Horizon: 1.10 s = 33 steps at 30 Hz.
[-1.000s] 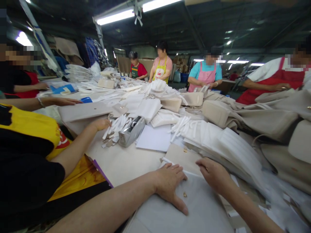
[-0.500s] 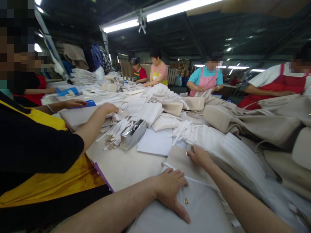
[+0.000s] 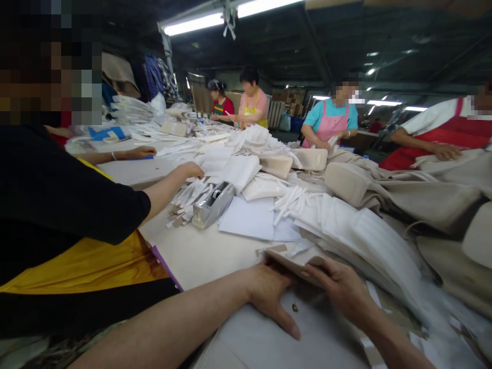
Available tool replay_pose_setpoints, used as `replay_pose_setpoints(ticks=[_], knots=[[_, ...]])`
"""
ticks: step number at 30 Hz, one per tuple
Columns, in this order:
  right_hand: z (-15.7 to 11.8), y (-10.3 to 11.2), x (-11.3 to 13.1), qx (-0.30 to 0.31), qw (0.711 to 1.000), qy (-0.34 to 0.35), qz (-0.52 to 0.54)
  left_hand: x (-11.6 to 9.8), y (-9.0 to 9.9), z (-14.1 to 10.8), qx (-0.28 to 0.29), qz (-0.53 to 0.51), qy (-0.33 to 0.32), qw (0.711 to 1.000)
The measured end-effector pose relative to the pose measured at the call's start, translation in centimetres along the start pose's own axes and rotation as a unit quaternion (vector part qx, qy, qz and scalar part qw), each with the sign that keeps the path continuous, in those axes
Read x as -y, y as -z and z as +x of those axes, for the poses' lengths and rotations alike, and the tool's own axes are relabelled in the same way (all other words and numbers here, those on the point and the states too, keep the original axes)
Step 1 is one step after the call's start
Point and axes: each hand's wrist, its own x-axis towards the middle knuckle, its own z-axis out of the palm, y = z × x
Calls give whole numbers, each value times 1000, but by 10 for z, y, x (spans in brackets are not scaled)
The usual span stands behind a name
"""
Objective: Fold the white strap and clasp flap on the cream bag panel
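A pale grey-beige bag (image 3: 284, 338) lies in front of me with a small metal fitting on its face. My left hand (image 3: 271, 294) rests on it with thumb spread, its fingertips hidden under the raised flap. The beige flap (image 3: 295, 261) is bent up and toward me, its edge between the thumb and fingers of my right hand (image 3: 340, 287). Beyond the flap are white paper sheets (image 3: 248, 218) and a grey tape dispenser (image 3: 213, 205).
White padding strips (image 3: 357, 230) and stacked beige bags (image 3: 430, 200) run along the right. At the left, a co-worker's arm (image 3: 165, 192) reaches over the table (image 3: 192, 256). Other people stand across a heap of white wrapping (image 3: 253, 141).
My right hand has come nearer, folding the flap back over my left fingertips. The co-worker's near hand at left has shifted right, off the bag there.
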Motion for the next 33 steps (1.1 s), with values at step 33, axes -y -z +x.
replay_pose_setpoints(ticks=[33], knots=[[-43,-36,-9,-25,996,-46,72,-50,-14,-43,-47,204,-29,977]])
